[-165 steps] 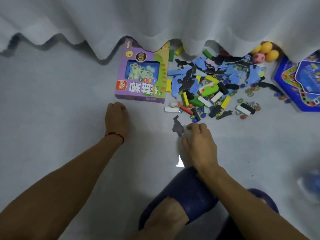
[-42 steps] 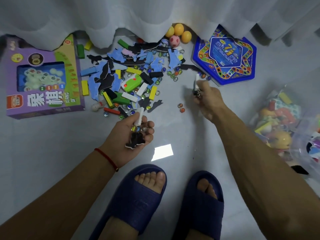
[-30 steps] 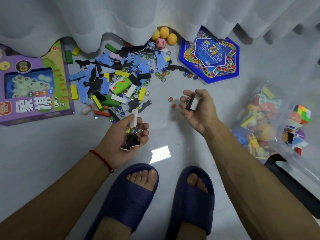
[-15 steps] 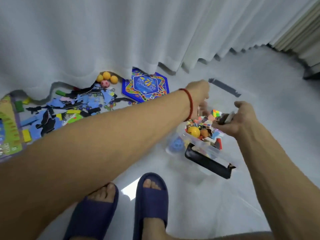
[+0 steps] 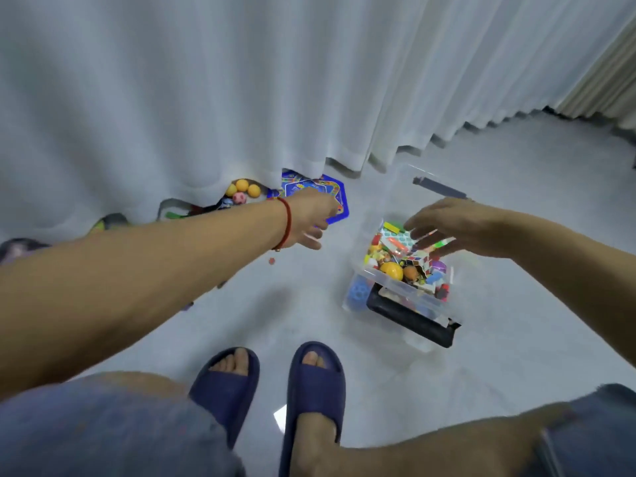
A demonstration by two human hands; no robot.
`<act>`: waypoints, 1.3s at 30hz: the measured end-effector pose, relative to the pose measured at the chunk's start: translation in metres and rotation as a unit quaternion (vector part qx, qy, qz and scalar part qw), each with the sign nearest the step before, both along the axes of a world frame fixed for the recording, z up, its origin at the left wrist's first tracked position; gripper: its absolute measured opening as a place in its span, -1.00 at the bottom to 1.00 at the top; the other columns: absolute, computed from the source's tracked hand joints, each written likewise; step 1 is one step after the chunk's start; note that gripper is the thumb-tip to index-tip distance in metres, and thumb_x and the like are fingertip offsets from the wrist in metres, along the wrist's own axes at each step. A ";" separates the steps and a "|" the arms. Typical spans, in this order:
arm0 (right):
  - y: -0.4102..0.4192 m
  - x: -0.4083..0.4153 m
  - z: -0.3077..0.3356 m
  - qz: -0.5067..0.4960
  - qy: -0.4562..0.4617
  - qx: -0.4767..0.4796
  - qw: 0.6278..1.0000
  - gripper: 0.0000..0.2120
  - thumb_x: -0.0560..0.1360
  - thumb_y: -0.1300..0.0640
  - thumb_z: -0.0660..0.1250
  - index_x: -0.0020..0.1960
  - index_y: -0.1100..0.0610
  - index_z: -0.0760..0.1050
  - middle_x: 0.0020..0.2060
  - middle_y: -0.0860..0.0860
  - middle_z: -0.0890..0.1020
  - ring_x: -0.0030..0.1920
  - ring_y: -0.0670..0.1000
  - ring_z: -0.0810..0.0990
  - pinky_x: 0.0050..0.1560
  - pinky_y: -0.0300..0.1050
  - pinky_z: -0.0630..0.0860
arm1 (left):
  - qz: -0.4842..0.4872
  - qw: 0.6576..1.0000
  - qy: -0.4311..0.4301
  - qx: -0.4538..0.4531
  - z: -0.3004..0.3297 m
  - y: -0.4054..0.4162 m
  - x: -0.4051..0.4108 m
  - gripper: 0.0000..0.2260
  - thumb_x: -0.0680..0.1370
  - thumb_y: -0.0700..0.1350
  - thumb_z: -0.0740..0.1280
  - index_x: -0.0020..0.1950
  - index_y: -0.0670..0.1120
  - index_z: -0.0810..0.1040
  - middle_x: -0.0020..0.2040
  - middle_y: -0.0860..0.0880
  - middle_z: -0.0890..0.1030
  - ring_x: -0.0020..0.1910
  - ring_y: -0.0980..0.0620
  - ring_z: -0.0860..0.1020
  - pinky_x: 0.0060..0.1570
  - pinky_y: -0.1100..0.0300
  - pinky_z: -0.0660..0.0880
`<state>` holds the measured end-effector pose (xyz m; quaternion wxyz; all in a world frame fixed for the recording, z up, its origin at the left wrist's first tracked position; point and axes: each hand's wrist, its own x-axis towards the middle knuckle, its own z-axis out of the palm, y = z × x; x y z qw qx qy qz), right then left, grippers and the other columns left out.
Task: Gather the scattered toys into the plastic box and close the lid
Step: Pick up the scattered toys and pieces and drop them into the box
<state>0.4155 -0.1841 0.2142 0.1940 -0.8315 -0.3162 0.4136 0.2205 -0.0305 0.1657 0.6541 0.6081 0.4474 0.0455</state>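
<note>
At the far left, the scattered toys [image 5: 206, 210] show only as a few bright bits under the hem of the curtain [image 5: 206, 98], with three small balls [image 5: 242, 192] beside them. The blue game board [image 5: 330, 196] lies just to their right, partly under the curtain. The left hand [image 5: 311, 218] hangs over the near edge of that board, palm down. Its fingers look loosely curled, but motion blur hides whether it has hold of anything. A small reddish bead [image 5: 272, 260] lies on the floor [image 5: 275, 304] just below the wrist.

Further right stands the clear plastic box [image 5: 395, 285], already heaped with toys, its black handle [image 5: 411, 316] toward the sandals [image 5: 268, 390]. The right hand [image 5: 447, 225] hovers directly above the box, fingers spread and straight, holding nothing I can see. A dark strip [image 5: 438, 187] lies on the floor beyond the box; it may belong to the lid, which I cannot make out.

The remaining toys lie off to the left of both hands, away from the box. The left hand is the nearer one, so the next pickup probably falls to it.
</note>
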 end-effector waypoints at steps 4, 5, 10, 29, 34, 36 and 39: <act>0.019 -0.050 -0.018 0.095 0.032 -0.009 0.995 -0.78 0.62 0.07 0.30 0.15 0.17 0.60 0.11 0.20 0.64 0.07 0.19 0.66 0.12 0.09 0.64 | 0.037 0.996 0.082 0.016 -0.036 0.030 -0.086 -0.88 0.52 -0.20 0.22 -0.19 -0.03 0.40 -0.35 -0.02 0.31 -0.42 0.01 0.25 -0.30 0.18 0.42; 0.028 -0.063 -0.030 0.115 0.033 -0.010 0.993 -0.79 0.61 0.07 0.29 0.15 0.15 0.59 0.09 0.16 0.64 0.07 0.17 0.66 0.09 0.08 0.65 | 0.064 0.993 0.098 0.007 -0.048 0.036 -0.105 -0.85 0.52 -0.23 0.21 -0.21 -0.03 0.38 -0.36 -0.04 0.29 -0.43 0.00 0.24 -0.33 0.20 0.37; 0.080 -0.113 -0.130 0.137 0.029 -0.007 0.990 -0.77 0.55 0.10 0.30 0.19 0.09 0.52 0.11 0.09 0.60 0.08 0.14 0.63 0.03 0.09 0.66 | 0.149 0.972 0.175 0.050 -0.131 0.065 -0.156 -0.93 0.52 -0.25 0.25 -0.15 -0.16 0.50 -0.24 -0.18 0.47 -0.29 -0.09 0.45 -0.31 0.05 0.50; 0.382 -0.071 -0.216 0.377 -0.217 0.020 0.900 -0.45 0.57 0.16 0.32 0.53 0.09 0.25 0.39 0.12 0.45 0.32 0.15 0.45 0.16 -0.14 0.38 | -0.235 0.790 0.277 0.493 -0.191 0.285 -0.064 -0.50 0.42 -0.15 0.36 0.37 -0.04 0.45 0.20 -0.09 0.49 0.21 -0.17 0.43 0.10 -0.08 0.49; 0.435 -0.064 -0.266 0.389 -0.227 0.087 0.888 -0.30 0.46 0.37 0.37 0.52 0.05 0.26 0.36 0.15 0.43 0.33 0.19 0.42 0.22 -0.14 0.34 | -0.207 0.781 0.294 0.511 -0.223 0.325 -0.049 -0.51 0.44 -0.05 0.37 0.35 -0.12 0.42 0.20 -0.17 0.45 0.24 -0.21 0.40 0.12 -0.07 0.45; 0.453 -0.060 -0.285 0.391 -0.256 0.093 0.880 -0.31 0.45 0.33 0.38 0.51 0.05 0.27 0.31 0.21 0.43 0.31 0.26 0.43 0.29 0.03 0.38 | -0.180 0.799 0.272 0.505 -0.236 0.334 -0.041 -0.52 0.44 -0.01 0.36 0.32 -0.15 0.43 0.19 -0.19 0.45 0.23 -0.22 0.40 0.12 -0.04 0.42; 0.471 -0.055 -0.306 0.398 -0.287 0.119 0.863 -0.40 0.49 0.22 0.39 0.48 0.01 0.31 0.28 0.19 0.44 0.22 0.28 0.50 0.18 0.08 0.45 | -0.168 0.810 0.250 0.503 -0.254 0.347 -0.026 -0.51 0.45 0.02 0.38 0.31 -0.16 0.44 0.19 -0.19 0.44 0.19 -0.20 0.41 0.18 0.00 0.39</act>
